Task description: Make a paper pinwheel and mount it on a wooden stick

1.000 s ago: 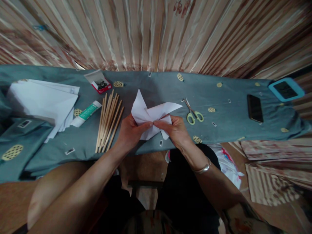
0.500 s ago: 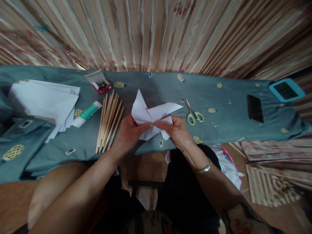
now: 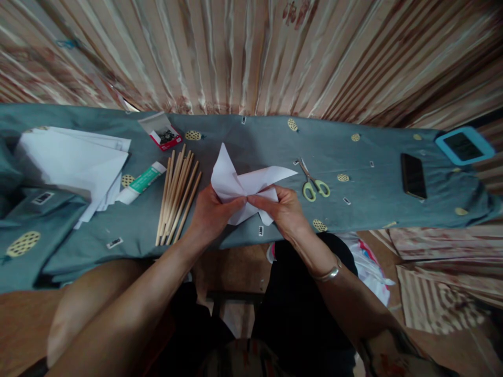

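Workpiece: we have a white paper pinwheel (image 3: 255,180) at mid-table, held up over the near part of the grey-green tablecloth (image 3: 377,193).
Left hand: our left hand (image 3: 212,212) pinches the pinwheel from its left side, thumb pressed down near the hub.
Right hand: our right hand (image 3: 282,208) pinches it from the right, thumb tip beside the left thumb tip at the hub.
Hub relation: the hub lies directly under the two thumb tips, so we judge neither hand nearer. We read no single long axis; one blade points away from us, another to the right, towards the scissors (image 3: 309,178).
Wooden sticks: the bundle (image 3: 175,199) lies just left of our left hand, the nearer one, its length running away from us and leaning slightly right at the far end.
Red-and-white box: we see the box (image 3: 173,144) open beyond the sticks; its dark, shiny contents are too small to identify.
Glue tube: it (image 3: 142,181) lies slanted between the sticks and the paper sheets (image 3: 78,157); we cannot read its label.
Hidden: most of our fingers are behind the paper; we cannot tell whether anything fastens the hub.
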Demonstrator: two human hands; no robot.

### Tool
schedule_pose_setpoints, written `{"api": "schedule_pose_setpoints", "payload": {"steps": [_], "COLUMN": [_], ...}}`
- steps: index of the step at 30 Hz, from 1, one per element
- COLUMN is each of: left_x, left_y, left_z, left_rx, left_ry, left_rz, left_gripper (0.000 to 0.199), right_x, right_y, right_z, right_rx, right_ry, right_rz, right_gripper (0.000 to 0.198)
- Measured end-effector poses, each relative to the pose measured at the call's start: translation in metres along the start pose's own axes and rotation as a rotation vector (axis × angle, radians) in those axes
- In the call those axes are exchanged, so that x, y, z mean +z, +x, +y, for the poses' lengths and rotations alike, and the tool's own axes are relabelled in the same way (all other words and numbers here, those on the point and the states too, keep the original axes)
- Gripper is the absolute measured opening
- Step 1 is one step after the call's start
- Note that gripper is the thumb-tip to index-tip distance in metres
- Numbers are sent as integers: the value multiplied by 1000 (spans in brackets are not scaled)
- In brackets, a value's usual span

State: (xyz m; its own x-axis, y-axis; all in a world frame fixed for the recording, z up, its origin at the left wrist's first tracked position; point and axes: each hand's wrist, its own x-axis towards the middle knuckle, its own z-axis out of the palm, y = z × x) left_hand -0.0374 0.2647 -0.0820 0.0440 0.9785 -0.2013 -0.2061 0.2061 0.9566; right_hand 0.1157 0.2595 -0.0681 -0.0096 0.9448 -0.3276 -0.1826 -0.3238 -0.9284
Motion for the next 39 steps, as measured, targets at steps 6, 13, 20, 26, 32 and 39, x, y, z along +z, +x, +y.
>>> {"api": "schedule_pose_setpoints", "payload": {"steps": [6, 13, 20, 26, 32, 39], "left_x": [2, 5, 5, 5, 5, 3], "left_y": [-1, -4, -3, -3, -3, -4], "left_z": [0, -4, -2, 0, -1, -4], "left_rx": [-17, -17, -50, -59, -47, -27], "left_ry": [21, 41, -15, -66, -17, 50], "left_rz": [12, 59, 64, 57, 59, 67], "left_gripper": [37, 33, 36, 33, 36, 37], "right_x": [2, 3, -2, -6, -4, -6], "right_y": [1, 0, 1, 1, 2, 2], "right_z": [1, 2, 2, 2, 4, 6], "right_rx": [30, 41, 32, 57, 32, -6], "right_ry": [64, 100, 56, 23, 37, 22], "right_rz": [8, 15, -21, -34, -40, -34], "right_gripper": [33, 30, 31, 31, 27, 21]}}
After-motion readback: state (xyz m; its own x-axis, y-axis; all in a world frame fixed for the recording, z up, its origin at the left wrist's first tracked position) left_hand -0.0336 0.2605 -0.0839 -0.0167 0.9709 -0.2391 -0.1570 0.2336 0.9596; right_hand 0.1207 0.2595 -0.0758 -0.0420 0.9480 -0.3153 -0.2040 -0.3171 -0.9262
